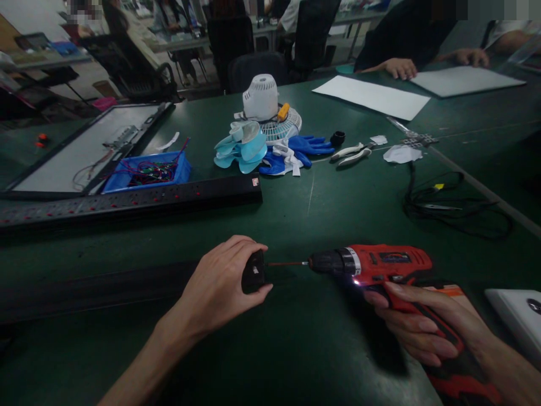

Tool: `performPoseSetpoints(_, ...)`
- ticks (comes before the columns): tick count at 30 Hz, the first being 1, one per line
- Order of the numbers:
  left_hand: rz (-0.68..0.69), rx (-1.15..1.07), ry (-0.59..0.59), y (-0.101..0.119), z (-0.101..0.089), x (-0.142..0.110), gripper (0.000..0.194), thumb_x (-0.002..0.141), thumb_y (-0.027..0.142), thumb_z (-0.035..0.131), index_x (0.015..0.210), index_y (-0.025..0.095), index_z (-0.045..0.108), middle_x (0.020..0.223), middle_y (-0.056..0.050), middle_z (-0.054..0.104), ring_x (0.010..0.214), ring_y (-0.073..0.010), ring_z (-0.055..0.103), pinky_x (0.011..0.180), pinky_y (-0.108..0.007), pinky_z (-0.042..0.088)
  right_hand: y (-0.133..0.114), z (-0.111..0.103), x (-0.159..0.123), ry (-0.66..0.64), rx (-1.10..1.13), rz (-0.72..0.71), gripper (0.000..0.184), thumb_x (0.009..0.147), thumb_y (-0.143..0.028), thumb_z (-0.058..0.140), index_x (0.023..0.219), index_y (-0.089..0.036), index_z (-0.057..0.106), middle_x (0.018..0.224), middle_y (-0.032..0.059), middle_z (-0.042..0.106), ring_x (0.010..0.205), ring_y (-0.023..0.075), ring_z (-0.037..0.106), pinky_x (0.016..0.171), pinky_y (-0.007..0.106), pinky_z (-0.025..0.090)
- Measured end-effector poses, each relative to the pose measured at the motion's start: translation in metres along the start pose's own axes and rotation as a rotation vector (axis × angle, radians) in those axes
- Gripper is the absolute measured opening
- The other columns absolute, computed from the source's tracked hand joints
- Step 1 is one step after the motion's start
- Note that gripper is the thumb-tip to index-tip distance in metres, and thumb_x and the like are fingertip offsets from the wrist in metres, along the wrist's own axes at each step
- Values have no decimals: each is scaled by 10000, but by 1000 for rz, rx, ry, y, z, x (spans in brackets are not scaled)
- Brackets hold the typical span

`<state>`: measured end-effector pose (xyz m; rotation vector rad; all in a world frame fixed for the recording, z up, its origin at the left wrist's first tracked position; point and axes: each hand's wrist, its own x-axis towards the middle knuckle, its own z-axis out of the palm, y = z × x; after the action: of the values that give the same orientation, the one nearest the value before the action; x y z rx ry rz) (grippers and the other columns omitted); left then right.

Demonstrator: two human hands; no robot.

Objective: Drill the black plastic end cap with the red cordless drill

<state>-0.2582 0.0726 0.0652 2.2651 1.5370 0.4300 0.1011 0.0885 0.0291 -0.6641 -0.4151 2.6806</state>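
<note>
My right hand (418,321) grips a red and black cordless drill (389,260) by its handle, a finger at the trigger. The drill's light is on, and its long thin bit (287,264) points left to the end of a long black bar (105,290). Around that bar's right end curls my left hand (228,276), thumb on the near side and fingers over the far side. The bar lies across the green table and runs out of view at the left. Whether the bit's tip sits in a screw is too small to tell.
Behind lies a black power strip (177,197), with a blue bin (147,175) of wires. Farther back are a white fan body (262,98), light-blue fan blades (242,148), blue gloves (310,145), pliers (351,153) and a black cable (460,211). Another person's hands (400,67) rest by white panels (372,97).
</note>
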Motion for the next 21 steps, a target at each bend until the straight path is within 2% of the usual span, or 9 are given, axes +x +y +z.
performPoseSetpoints(12, 21, -22, 11, -1, -1, -1, 517, 839, 380, 749, 1302, 215, 591, 1265, -85, 654, 1174, -264, 626, 996, -468, 564, 3, 0, -4, 27, -13, -17, 291, 1044, -409, 538, 971, -148, 643, 547, -97, 407, 347, 38, 236, 468, 183, 509)
performPoseSetpoints(21, 23, -21, 17, -2, 1, -1, 516, 839, 381, 750, 1301, 221, 586, 1262, -86, 649, 1163, -265, 629, 980, -473, 570, 3, 5, -1, 65, -54, -39, 305, 1028, -434, 563, 893, -161, 586, 534, -99, 410, 335, 33, 238, 440, 174, 487)
